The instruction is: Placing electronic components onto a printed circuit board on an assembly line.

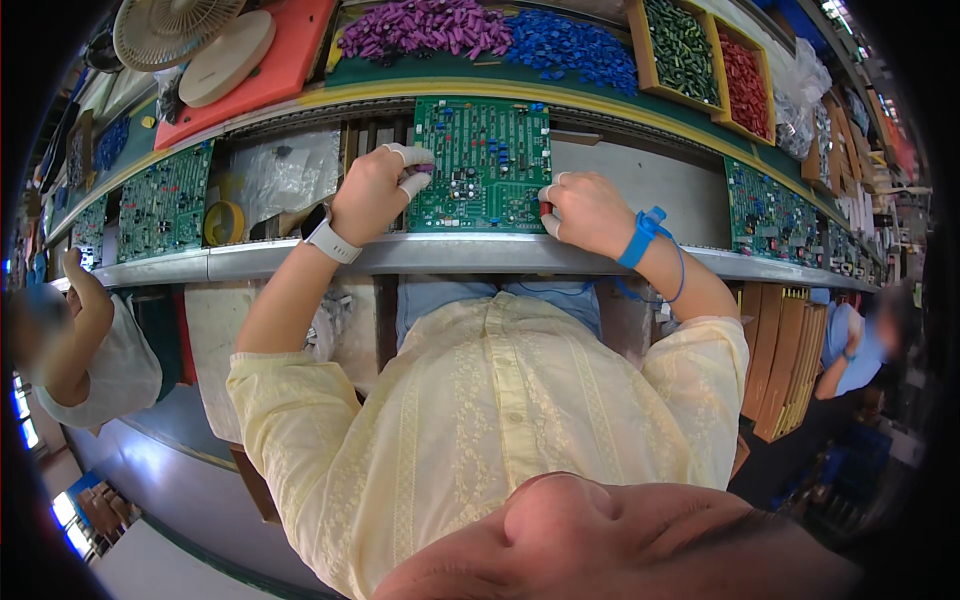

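A green circuit board (485,205) lies across the conveyor rails in front of me, set with small components. At its left edge my left hand (375,193), with white finger covers on its fingertips, pinches a small purple component (426,169). My right hand (592,212), also with covered fingertips, is closed on a small red component (545,208) at the board's lower right edge. Whether either part touches the board I cannot tell. A watch with a white strap (332,243) is on my left wrist, and a blue wrist strap (643,238) with a coiled cord is on the right.
Purple (425,28) and blue components (572,48) are heaped behind the rail. Yellow bins hold green (680,50) and red parts (743,85). Other boards (165,205) sit along the line, beside a tape roll (224,222). People work on both sides; a fan (165,28) stands far left.
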{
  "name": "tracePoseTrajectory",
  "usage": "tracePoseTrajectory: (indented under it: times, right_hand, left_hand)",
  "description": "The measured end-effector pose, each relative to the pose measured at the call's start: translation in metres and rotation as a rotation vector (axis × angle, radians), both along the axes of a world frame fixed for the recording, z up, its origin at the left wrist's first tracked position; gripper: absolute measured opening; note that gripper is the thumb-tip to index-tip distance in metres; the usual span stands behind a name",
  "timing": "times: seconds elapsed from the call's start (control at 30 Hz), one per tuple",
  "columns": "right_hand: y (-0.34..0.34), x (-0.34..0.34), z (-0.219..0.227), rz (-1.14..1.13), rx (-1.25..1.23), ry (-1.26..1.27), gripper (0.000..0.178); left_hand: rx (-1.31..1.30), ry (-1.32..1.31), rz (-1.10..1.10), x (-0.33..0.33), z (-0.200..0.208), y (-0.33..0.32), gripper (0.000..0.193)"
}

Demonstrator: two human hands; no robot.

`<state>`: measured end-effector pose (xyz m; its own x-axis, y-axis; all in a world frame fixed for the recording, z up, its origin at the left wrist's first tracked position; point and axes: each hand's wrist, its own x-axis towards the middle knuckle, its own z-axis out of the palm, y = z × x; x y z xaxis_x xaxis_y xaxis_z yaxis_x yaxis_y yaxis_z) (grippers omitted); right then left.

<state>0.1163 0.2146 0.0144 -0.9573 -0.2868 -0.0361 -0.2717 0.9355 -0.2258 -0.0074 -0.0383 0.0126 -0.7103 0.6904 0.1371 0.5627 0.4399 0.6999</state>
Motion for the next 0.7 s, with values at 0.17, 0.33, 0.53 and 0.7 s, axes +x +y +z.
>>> tracePoseTrajectory:
  times: [0.17,0.33,0.53,0.7]
  right_hand:
    - [0.002,-0.002,-0.003,0.038,-0.026,0.014,0.009]
    - [0.002,0.000,-0.002,0.014,0.002,-0.001,0.011]
    - [0.000,-0.002,0.000,-0.003,0.035,-0.031,0.015]
    - [0.002,-0.002,-0.003,-0.010,0.011,-0.029,0.014]
  left_hand:
    - [-0.024,0.166,-0.136,0.004,-0.009,-0.009,0.020]
    - [0.015,0.181,-0.149,0.007,-0.012,-0.012,0.017]
    - [-0.016,0.039,-0.094,0.013,-0.015,-0.015,0.017]
    - [-0.030,0.022,-0.096,0.016,-0.019,-0.018,0.017]
